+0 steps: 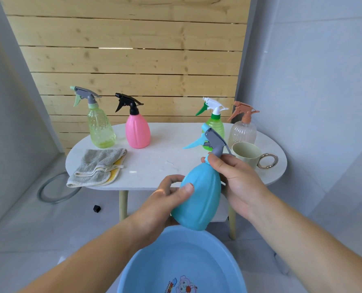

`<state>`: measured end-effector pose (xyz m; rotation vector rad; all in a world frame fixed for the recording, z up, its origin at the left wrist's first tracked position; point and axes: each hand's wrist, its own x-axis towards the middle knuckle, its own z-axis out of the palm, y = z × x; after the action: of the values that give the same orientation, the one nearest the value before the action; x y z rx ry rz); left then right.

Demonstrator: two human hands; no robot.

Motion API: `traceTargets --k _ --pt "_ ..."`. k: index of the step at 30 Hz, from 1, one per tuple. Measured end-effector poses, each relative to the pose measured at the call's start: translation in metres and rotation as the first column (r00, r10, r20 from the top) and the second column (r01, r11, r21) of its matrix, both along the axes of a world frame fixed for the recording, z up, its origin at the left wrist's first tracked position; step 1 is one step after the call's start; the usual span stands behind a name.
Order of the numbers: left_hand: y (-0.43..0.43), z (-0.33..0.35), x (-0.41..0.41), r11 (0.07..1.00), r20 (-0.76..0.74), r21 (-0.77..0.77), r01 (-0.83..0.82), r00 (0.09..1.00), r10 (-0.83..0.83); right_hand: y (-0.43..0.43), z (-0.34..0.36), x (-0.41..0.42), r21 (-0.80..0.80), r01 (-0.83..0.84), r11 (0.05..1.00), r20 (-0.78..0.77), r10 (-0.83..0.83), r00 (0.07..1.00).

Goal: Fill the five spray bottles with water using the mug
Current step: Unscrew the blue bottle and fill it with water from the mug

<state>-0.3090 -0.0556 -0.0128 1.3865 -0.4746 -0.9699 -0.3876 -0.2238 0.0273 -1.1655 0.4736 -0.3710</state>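
Wooden slats back a white oval worktop point(150, 166) carrying four spray bottles and a mug point(246, 154). Above a blue basin point(146, 261), the left hand point(165, 199) grips the blue spray bottle point(201, 199) body, fingers wrapped; the right hand point(237, 182) clasps its neck.

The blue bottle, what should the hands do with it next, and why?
Probably twist the spray top off. The left hand holds the blue bottle by its body, the right hand wraps its neck under the grey sprayer, which is on, so no water can go in. The mug waits on the table.
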Motion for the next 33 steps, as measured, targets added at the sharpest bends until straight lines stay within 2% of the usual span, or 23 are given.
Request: traceTargets --k 2,4,7,9,12,18,25,30,33 --pt "-0.002 -0.002 -0.001 0.999 0.105 0.032 -0.018 0.994 0.014 0.001 -0.002 0.000 -0.030 0.025 0.999 -0.013 -0.025 1.000" --pt "-0.001 -0.002 -0.003 0.999 0.113 0.043 -0.014 0.993 0.009 0.002 -0.003 0.000 -0.040 0.024 0.999 -0.021 -0.025 0.999" --pt "0.004 0.001 -0.001 1.000 -0.103 -0.017 0.014 0.995 -0.015 0.000 -0.001 0.000 0.008 -0.004 1.000 -0.022 0.004 1.000" --pt "0.007 0.004 0.000 0.998 -0.261 -0.064 0.028 0.964 -0.044 -0.001 0.000 0.001 0.052 -0.032 0.998 -0.002 0.033 0.999" --pt "0.005 0.005 -0.001 0.998 -0.352 -0.067 0.009 0.935 -0.032 -0.002 -0.001 0.002 0.095 -0.036 0.995 0.032 0.034 0.999" --pt "-0.002 0.001 0.002 0.987 -0.396 0.111 -0.114 0.906 0.149 -0.005 -0.005 0.002 0.045 0.013 0.999 0.029 -0.014 0.999" --pt "0.002 0.002 -0.003 0.995 -0.339 -0.064 -0.076 0.939 0.050 -0.008 -0.002 0.004 0.003 0.045 0.999 0.037 -0.045 0.998" --pt "0.000 0.003 -0.003 0.990 -0.391 0.058 -0.133 0.909 0.144 -0.008 -0.003 0.004 0.032 0.029 0.999 0.053 -0.031 0.998" --pt "-0.005 0.003 -0.005 0.979 -0.382 0.064 -0.196 0.901 0.205 -0.008 -0.006 0.005 0.026 0.037 0.999 0.044 -0.038 0.998"
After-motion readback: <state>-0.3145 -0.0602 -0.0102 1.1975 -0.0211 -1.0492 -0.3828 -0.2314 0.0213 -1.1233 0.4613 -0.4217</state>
